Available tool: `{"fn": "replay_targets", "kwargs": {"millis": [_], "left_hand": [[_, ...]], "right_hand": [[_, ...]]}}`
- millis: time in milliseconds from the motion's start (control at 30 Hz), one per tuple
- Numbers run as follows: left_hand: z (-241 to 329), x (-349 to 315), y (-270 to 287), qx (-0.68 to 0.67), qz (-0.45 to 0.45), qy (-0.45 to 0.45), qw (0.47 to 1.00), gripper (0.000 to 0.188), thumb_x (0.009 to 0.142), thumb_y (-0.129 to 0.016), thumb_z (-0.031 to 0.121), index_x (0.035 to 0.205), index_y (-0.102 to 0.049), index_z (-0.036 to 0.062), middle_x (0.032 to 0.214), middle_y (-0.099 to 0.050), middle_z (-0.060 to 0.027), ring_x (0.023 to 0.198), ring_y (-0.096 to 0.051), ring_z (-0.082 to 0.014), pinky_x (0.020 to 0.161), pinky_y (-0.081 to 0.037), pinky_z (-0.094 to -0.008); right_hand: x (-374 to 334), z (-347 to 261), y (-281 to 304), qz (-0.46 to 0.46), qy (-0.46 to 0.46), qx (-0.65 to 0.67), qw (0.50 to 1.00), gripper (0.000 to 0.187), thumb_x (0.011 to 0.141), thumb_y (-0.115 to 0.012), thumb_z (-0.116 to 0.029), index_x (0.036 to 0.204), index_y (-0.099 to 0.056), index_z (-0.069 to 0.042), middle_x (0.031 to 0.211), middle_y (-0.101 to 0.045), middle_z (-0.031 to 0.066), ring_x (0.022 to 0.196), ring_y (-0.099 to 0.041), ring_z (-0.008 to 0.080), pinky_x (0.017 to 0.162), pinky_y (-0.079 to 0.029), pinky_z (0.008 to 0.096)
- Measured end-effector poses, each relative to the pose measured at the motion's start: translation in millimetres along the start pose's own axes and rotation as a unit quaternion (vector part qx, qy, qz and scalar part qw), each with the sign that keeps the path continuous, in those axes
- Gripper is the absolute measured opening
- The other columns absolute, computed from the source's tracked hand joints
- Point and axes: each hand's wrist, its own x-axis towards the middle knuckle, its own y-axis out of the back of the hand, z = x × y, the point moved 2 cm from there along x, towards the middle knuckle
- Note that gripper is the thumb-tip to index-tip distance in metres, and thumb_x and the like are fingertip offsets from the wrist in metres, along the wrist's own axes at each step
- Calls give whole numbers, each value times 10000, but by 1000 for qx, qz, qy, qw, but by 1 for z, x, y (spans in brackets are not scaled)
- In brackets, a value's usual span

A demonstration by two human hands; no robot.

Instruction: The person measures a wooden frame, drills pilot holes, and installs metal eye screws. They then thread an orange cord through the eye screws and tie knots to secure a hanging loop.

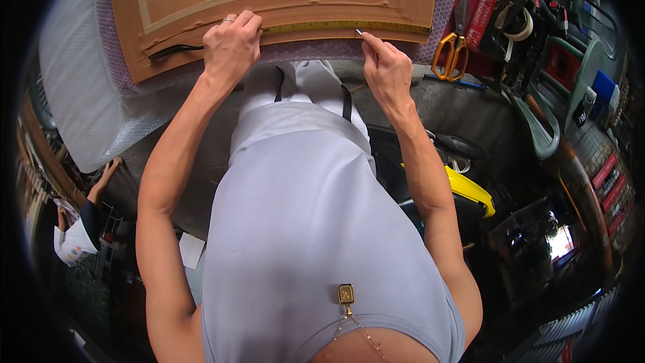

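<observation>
A flat brown panel (269, 1) with a taped border lies in front of me. Along its near edge runs a yellow tape measure blade (316, 26), drawn out to the panel's right end. My left hand (232, 42) is closed at the blade's left end, gripping the tape measure; its case is hidden under my fingers. A black strap (176, 51) sticks out to the left of that hand. Pinched in my right hand (388, 68) is a thin pen (359, 31), its tip beside the blade right of the panel's middle.
Purple bubble wrap (449, 0) spreads beneath the panel, with white wrap (67, 94) at the left. Orange-handled scissors (450, 57) lie right of the panel, near a tape roll (521, 27) and a red-taped black box (487, 13). Another person (77, 232) is at the lower left.
</observation>
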Motion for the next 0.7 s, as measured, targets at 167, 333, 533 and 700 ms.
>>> {"fn": "replay_targets", "kwargs": {"millis": [167,333,533,700], "left_hand": [[-1,0,0,-5,-7,2,1000,72,759,-661,140,812,-622,110,814,-613,-5,776,-636,-192,611,-519,-329],[0,-2,-4,-9,-3,7,1000,86,761,-667,129,805,-594,114,821,-588,-5,765,-615,-205,621,-516,-339],[3,-5,-2,29,31,-25,999,101,755,-652,117,839,-598,126,878,-596,3,816,-626,-181,631,-524,-336],[0,3,2,31,-33,-35,998,93,743,-589,74,825,-606,116,850,-605,-23,809,-623,-203,625,-519,-361]], "right_hand": [[8,-17,5,-65,45,-147,986,245,793,-604,-97,1029,-663,-64,685,-617,135,572,-631,319,502,-506,400],[17,-32,3,-144,170,-302,927,277,703,-607,-51,956,-639,58,667,-619,153,537,-652,270,433,-512,351],[25,-50,-12,-215,192,-412,865,148,696,-610,-55,796,-660,42,634,-607,129,556,-659,236,428,-514,322],[58,0,34,-207,19,-84,975,177,840,-585,-164,966,-699,-115,886,-683,150,828,-652,344,755,-519,447]]}}
